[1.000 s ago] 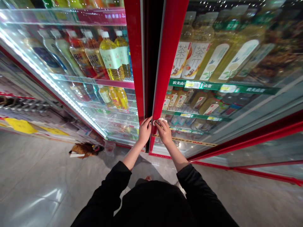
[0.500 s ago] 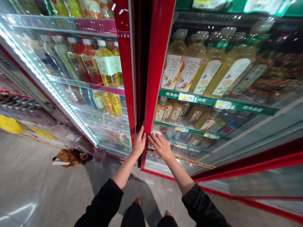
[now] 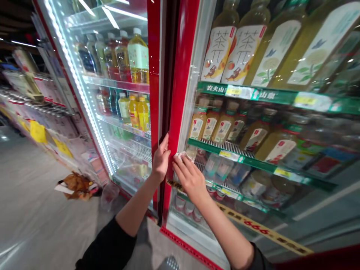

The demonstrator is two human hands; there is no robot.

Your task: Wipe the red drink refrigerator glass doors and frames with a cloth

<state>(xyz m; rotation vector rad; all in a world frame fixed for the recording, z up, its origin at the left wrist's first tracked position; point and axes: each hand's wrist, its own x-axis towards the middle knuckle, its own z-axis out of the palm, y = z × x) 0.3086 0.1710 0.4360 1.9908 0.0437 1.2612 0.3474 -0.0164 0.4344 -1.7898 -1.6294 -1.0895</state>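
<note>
My right hand (image 3: 191, 178) presses a crumpled white cloth (image 3: 182, 154) against the left edge of the right cooler's glass door, close to the red door frame (image 3: 184, 67). Its fingers lie stretched over the cloth, which is partly hidden; cloth or tissue is hard to tell. My left hand (image 3: 161, 161) rests with straight fingers against the side of that frame, at the dark gap between the two coolers, and holds nothing. Behind the glass, small tea bottles (image 3: 225, 127) stand on a shelf just above my right hand.
A lit drinks cooler (image 3: 123, 84) stands left. Larger tea bottles (image 3: 219, 48) fill the right cooler's upper shelf. On the floor lie a brown crumpled item (image 3: 75, 185) and a clear plastic bag (image 3: 109, 195). Further left runs a goods rack (image 3: 42, 101) with yellow tags.
My view has tilted up and come closer to the coolers. Both hands stay at the red frame; the right hand and cloth sit slightly lower along the door edge.
</note>
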